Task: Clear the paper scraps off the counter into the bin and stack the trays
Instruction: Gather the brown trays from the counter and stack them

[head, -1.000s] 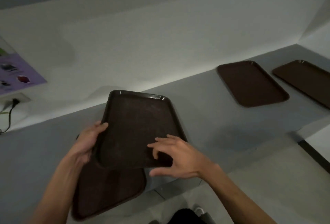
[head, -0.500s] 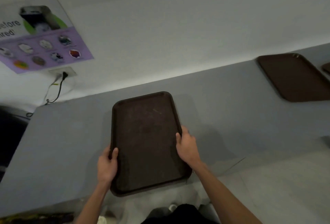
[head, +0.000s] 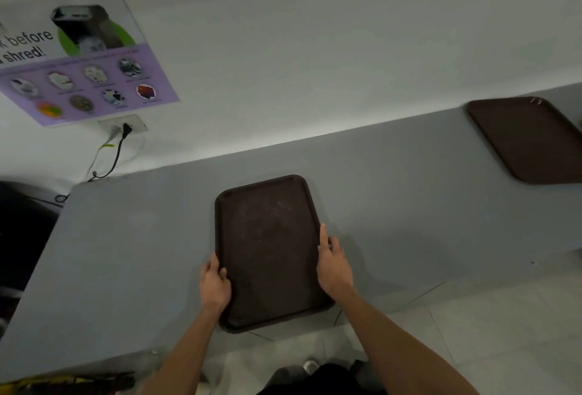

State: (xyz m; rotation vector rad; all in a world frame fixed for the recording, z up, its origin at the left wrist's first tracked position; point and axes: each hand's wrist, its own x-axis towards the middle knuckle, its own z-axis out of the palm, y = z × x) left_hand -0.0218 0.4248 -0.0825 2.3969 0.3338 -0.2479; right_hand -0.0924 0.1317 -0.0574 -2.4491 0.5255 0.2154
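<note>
A: Left side first. What's around?
B: On the far left wall there's a purple poster [head: 85,57]; "before" and "shred!" are readable. A wall outlet [head: 122,125] is just below it with a black plug [head: 126,129] in it. The cable drops toward the counter's far left corner. A dark bulky object [head: 22,221] is at the left edge beside the counter end; can't tell what it is.
A: Counter?
B: The grey counter [head: 126,252] runs left to right along the white wall. Below its near left edge there's something yellow and black [head: 72,382], too blurred to name.
A: Task item?
B: The centre tray [head: 267,249] is brown and flat on the counter, long side running near to far. Its near end is at the counter's near edge. Can't tell if another tray sits under it.
A: Hands?
B: The left hand [head: 215,287] grips the left rim by the near corner, thumb on top, fingers curled round the outside. The right hand [head: 333,263] holds the right rim about halfway along. Its thumb lies along the rim top, fingers together down the outer side, tips hidden.
A: Anything in the way?
B: Only the hands touch it. Its far end is well apart from the wall.
A: Right side?
B: A second tray [head: 529,139], also brown, lies flat at the far right near the wall. It's angled, cut off by the frame edge, and well apart from the centre tray. Near right is pale tiled floor [head: 472,331], with a shoe tip [head: 310,364] between the forearms.
</note>
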